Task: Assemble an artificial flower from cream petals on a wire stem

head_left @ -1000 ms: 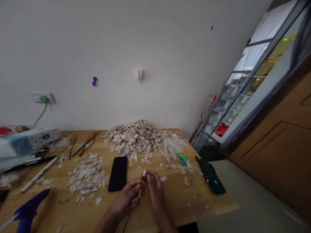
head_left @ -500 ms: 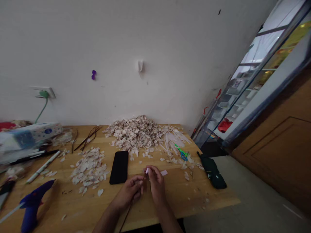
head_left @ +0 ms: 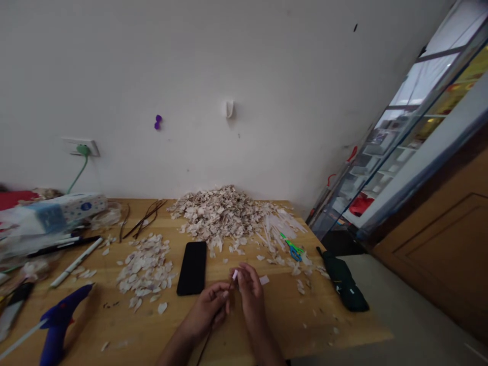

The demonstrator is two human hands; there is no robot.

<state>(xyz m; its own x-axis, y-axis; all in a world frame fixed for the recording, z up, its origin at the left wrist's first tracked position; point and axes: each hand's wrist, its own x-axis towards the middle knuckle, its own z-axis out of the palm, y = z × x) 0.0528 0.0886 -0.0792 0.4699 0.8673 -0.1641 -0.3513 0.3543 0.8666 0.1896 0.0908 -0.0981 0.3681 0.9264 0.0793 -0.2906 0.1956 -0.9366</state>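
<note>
My left hand (head_left: 209, 308) and my right hand (head_left: 250, 294) meet over the front middle of a wooden table (head_left: 290, 315). Both pinch a thin dark wire stem (head_left: 206, 344) that runs down toward me; a small pale pink piece (head_left: 235, 275) sits at its top between the fingertips. A black phone (head_left: 192, 267) lies flat just left of the hands. Another pale pink piece (head_left: 264, 280) lies on the table right of my right hand.
A big heap of pale petal pieces (head_left: 219, 213) sits at the back, a smaller patch (head_left: 145, 264) to the left. Green-blue scissors (head_left: 292, 247), a folded dark umbrella (head_left: 343, 282), dark wires (head_left: 145, 217), a blue glue gun (head_left: 57, 323), pens (head_left: 74, 263) and a tissue box (head_left: 57, 211) lie around.
The view has shifted slightly; my hands stay together on the stem, the fingers turning the small pink piece at its tip.
</note>
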